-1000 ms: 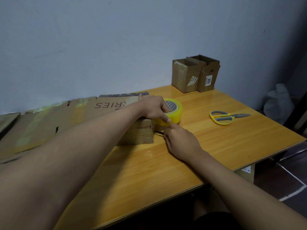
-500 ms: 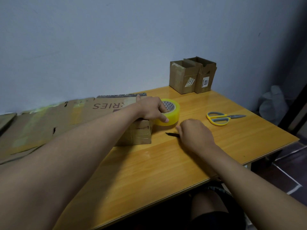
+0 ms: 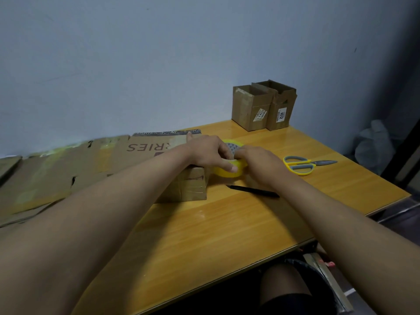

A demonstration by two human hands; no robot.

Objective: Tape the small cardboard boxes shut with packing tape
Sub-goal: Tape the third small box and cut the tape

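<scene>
Two hands [image 3: 211, 153] [image 3: 261, 164] grip one tape roll [image 3: 227, 171]; two open boxes [image 3: 250, 108] [image 3: 281, 105] stand behind.

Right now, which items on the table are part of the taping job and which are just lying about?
In the job:
- tape roll, held by left hand and right hand
- small box under the left hand
- two open boxes at the wall

Lying about:
- scissors
- black pen
- flattened cardboard

Front of table [image 3: 204, 242] bare; pen [image 3: 253, 190], scissors [image 3: 302, 165] & rear boxes [image 3: 263, 108] block right side.
</scene>
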